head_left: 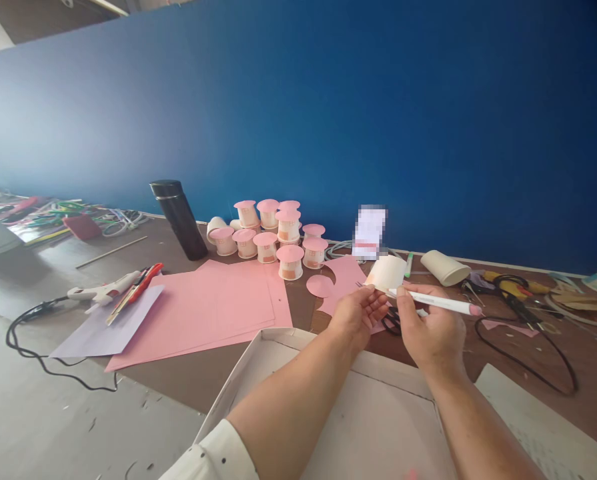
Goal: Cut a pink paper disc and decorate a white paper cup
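My left hand is closed on the rim of a white paper cup, which is upside down and tilted, with a small orange patch on its side. In my right hand is a white marker with a pink end, its tip side against the cup. Part of the cup's lower edge is hidden by my fingers. Behind my left hand lies a pink sheet with round cut-outs, beside a loose pink paper disc.
Several paper cups with pink roofs stand near the blue wall. Left are a black flask, pink sheets, a glue gun and a red cutter. A shallow white box lid lies under my forearms; cables lie right.
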The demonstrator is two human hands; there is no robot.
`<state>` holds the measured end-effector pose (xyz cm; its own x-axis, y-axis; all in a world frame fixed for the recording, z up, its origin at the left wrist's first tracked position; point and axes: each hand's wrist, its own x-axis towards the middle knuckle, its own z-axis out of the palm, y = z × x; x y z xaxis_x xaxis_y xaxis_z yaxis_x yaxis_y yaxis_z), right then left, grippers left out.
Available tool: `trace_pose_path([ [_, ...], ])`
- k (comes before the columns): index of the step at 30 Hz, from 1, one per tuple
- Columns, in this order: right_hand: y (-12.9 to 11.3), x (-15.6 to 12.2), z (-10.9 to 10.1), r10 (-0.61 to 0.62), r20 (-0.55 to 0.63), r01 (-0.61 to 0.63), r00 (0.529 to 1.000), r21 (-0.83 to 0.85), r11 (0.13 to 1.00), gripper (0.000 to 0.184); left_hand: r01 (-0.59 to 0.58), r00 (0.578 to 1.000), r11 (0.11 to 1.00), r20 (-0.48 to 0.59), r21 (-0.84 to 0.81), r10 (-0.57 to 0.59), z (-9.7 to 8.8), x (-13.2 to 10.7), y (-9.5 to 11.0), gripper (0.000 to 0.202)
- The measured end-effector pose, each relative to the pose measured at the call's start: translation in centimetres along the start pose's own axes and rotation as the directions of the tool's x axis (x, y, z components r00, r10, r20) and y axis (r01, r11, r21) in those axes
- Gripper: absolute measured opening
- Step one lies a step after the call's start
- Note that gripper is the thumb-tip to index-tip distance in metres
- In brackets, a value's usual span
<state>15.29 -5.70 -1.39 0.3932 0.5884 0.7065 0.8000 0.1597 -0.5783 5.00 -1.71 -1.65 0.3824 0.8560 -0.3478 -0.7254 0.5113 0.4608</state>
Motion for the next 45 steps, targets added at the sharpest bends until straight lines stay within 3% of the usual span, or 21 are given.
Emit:
trace_pose_path([
  [12, -0.3, 0.07, -0.13, 0.062, -0.079, -0.062, 0.995, 0.011, 0.998, 0.028, 0.007, 1.0, 1.0, -0.027, -0.013, -0.007, 0.08, -0.12, 0.38, 0.012],
  [19, -0.37, -0.07, 0.07, -0.006, -0.045, 0.007, 0.999, 0.036, 0.999, 0.025, -0.012, 1.0, 0.999, -0.022, -0.035, 0.012, 0.06, 0.06, 0.23, 0.009],
  [26, -0.28, -0.17, 0.13, -0.018, -0.006, 0.018, 1.0, 0.03, 0.999, 0.023, -0.018, 1.0, 0.999, 0.016, -0.028, 0.019, -0.06, 0.17, -0.03, 0.01],
  [45, -0.16, -0.11, 0.23, 0.005, -0.02, -0.006, 1.0, -0.018, 1.0, 0.023, -0.022, 1.0, 1.0, -0.006, 0.008, 0.022, -0.02, 0.05, 0.09, 0.01],
])
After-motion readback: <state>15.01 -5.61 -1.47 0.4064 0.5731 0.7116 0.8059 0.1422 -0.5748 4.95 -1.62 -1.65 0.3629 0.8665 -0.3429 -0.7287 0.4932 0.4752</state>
